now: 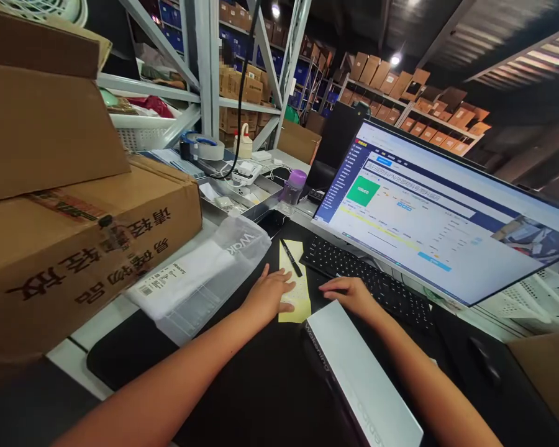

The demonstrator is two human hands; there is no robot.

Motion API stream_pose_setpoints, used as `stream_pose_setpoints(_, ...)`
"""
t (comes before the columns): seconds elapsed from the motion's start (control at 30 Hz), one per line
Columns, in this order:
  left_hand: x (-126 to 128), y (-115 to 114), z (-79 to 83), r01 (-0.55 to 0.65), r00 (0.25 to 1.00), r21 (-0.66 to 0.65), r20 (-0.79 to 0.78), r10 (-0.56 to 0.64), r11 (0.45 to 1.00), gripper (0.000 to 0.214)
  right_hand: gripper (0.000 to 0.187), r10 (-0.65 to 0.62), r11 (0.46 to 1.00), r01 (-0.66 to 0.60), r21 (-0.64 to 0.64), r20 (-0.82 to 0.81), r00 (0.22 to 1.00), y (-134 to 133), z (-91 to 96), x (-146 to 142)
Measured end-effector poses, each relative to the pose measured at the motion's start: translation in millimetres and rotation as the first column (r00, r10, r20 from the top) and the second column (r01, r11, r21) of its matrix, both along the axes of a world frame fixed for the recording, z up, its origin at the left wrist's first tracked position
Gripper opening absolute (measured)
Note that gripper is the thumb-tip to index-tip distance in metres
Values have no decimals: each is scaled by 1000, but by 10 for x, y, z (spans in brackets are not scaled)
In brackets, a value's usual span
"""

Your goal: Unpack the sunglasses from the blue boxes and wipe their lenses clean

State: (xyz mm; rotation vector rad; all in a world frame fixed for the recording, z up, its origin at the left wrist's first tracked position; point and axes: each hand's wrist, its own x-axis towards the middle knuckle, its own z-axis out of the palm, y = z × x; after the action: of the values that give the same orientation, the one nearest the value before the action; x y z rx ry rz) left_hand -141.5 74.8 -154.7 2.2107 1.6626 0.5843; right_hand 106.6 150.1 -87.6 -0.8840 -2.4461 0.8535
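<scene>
The bare left hand (pixel 270 292) lies palm down with its fingers spread and nothing in its grasp, its fingertips over the narrow yellow paper sheet (pixel 294 310). The slim black pen (pixel 291 257) rests on that sheet just beyond the left hand's fingers, its long axis running away from the person and slanting leftward at the far end; the left hand is the nearer of the two, the right standing farther off across the sheet. The bare right hand (pixel 349 295) is unclenched, fingers loosely bent, with nothing seen in its grip; whether it touches the long white rectangular box (pixel 363 372) just on the near side of it cannot be told. That box runs from beside the right hand back toward the person, along the inner side of the right forearm. Counted around the hands: one pen, one yellow sheet, one white box, one translucent plastic pouch with a white labelled packet inside (pixel 205 273) to the left of the left hand, and one black keyboard (pixel 368 282) beyond the right hand.
</scene>
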Motion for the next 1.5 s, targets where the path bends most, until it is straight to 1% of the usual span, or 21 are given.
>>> stream_pose_setpoints(0.07,-5,26,-27,11,1000,9,-12,-11,1000,54,39,89,996,-89,-17,1,996,96,-123,-221)
stream_pose_setpoints(0.13,-9,54,-61,24,999,16,-24,-24,1000,54,42,170,985,-170,-20,-3,986,150,-224,-366)
stream_pose_setpoints(0.27,12,82,-140,37,999,31,-41,-36,999,51,40,278,960,-278,-2,-16,960,207,-351,-476)
stream_pose_setpoints(0.4,79,63,-196,10,999,29,-47,-9,1000,46,40,303,952,-302,52,-31,952,267,-464,-484)
stream_pose_setpoints(0.53,132,32,-204,-17,998,22,-56,18,1000,43,45,308,947,-304,106,-22,951,319,-572,-519)
stream_pose_setpoints(0.73,152,51,-258,-21,999,18,-49,21,1000,41,39,365,927,-366,84,31,931,327,-595,-579)
stream_pose_setpoints(0.83,166,72,-305,-18,999,17,-49,18,1000,41,37,360,929,-362,81,30,932,312,-585,-590)
stream_pose_setpoints(0.93,171,73,-311,-5,998,12,-61,6,1000,38,33,346,933,-347,92,24,938,296,-580,-601)
stream_pose_setpoints(1.03,160,48,-261,3,997,11,-78,-2,1000,36,30,341,935,-341,95,22,940,277,-569,-610)
stream_pose_setpoints(1.17,137,-1,-159,-1,997,19,-77,3,1000,34,35,337,938,-337,83,11,941,242,-540,-620)
stream_pose_setpoints(1.23,131,-13,-121,-5,998,26,-65,7,1000,33,37,332,942,-331,62,-5,943,222,-521,-631)
stream_pose_setpoints(1.33,114,-8,-83,-24,999,32,-47,26,999,32,39,321,947,-321,-5,-47,946,196,-476,-643)
stream_pose_setpoints(1.4,86,-8,-57,-40,999,40,-36,41,998,32,38,277,957,-284,-60,-100,956,190,-423,-619)
stream_pose_setpoints(1.43,68,-15,-38,-48,998,48,-30,49,998,33,38,228,967,-241,-84,-138,964,191,-384,-584)
stream_pose_setpoints(1.5,31,-42,21,-71,997,80,-13,73,994,35,36,59,989,-89,-120,-234,970,194,-279,-437)
